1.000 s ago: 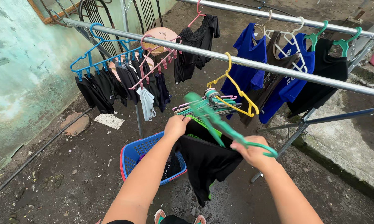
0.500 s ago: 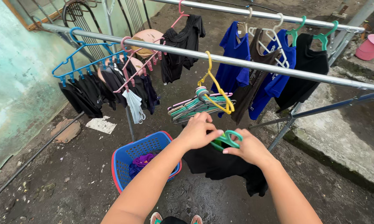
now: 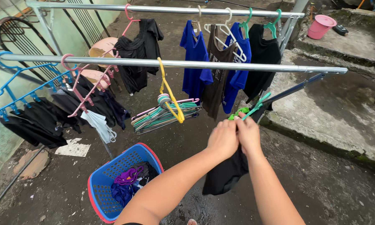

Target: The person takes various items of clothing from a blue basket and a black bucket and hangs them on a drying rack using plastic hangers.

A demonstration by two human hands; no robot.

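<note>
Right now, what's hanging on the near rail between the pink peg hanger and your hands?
In the head view, a yellow hanger hangs there, with a bunch of spare hangers hooked on it.

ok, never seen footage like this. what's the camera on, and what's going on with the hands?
The camera sits on a person's head and looks down, so the two bare arms are their own. The left hand and right hand are pressed together, gripping a black garment on a green hanger. In front runs a metal drying rack with blue and black shirts on the far rail and a bundle of spare hangers on a yellow hook. On the wet ground stands a blue laundry basket holding clothes.
</note>
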